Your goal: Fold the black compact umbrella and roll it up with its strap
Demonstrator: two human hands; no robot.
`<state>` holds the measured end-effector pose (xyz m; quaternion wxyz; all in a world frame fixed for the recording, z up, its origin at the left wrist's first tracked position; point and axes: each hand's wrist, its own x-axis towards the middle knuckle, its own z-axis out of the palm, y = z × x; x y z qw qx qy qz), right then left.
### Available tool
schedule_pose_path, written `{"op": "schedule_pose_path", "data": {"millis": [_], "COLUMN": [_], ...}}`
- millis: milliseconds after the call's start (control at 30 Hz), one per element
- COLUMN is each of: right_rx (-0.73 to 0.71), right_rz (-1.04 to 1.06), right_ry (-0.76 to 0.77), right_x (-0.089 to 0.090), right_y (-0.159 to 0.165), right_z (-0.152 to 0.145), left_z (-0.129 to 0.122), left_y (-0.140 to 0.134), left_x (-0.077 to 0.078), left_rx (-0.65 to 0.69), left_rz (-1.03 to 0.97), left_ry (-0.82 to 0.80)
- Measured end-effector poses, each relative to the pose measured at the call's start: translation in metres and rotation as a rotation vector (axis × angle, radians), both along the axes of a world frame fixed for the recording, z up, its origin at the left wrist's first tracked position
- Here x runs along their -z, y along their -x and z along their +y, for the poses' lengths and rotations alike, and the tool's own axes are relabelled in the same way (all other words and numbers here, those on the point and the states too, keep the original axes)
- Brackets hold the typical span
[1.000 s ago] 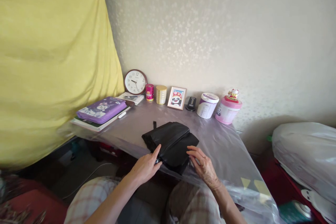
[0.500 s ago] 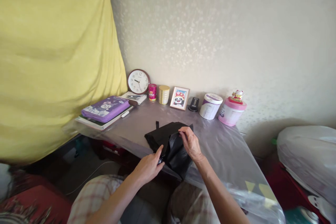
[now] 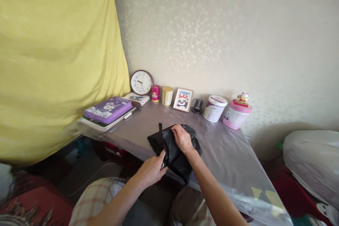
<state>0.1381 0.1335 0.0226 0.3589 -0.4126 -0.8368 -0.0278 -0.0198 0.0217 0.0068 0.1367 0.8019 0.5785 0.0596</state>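
A black folding umbrella [image 3: 176,152], its loose panels bunched and partly spread, lies over the near edge of the table. My left hand [image 3: 151,171] is closed around its dark handle end, where a small silvery ring shows between the fingers. My right hand [image 3: 182,139] pinches the edge of one fabric panel and holds it up toward the left. A short black strap [image 3: 160,127] sticks up at the far left side of the cloth. The fingertips of my left hand are partly covered by the fabric.
On the plastic-covered table [image 3: 222,162], a purple case [image 3: 109,109] rests on books at left. Along the wall stand a clock [image 3: 141,82], a pink can [image 3: 155,93], a yellow tin [image 3: 167,96], a panda picture frame [image 3: 183,100], a black stand [image 3: 197,106] and two tubs [image 3: 215,108].
My right hand has moved left and slightly up, drawing the panel edge over toward the handle side. My left hand keeps its grip. The view has shifted slightly.
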Motion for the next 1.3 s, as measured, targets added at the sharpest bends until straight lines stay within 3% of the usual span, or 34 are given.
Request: {"op": "schedule_pose_path", "data": {"millis": [367, 567, 733, 1000, 1200, 1300], "right_rx": [0.087, 0.103, 0.103, 0.081, -0.060, -0.129], "right_rz": [-0.283, -0.385, -0.373, -0.306, 0.005, 0.014], "right_ry": [0.109, 0.158, 0.151, 0.128, 0.067, 0.042], "right_x": [0.001, 0.003, 0.004, 0.002, -0.002, 0.006], "right_y": [0.007, 0.006, 0.006, 0.004, -0.021, -0.041], "right_z": [0.003, 0.004, 0.002, 0.001, -0.032, -0.046], "left_z": [-0.006, -0.013, -0.014, -0.013, -0.011, -0.010], "left_y": [-0.005, -0.011, -0.014, -0.014, -0.012, -0.013], "left_x": [0.000, 0.003, 0.008, 0.009, 0.017, 0.017], "left_rx": [-0.042, 0.051, 0.043, 0.022, 0.005, -0.018], "left_rz": [0.005, 0.238, 0.306, 0.229, 0.170, 0.167], "left_ry": [-0.053, -0.197, -0.197, -0.138, -0.070, -0.016]}}
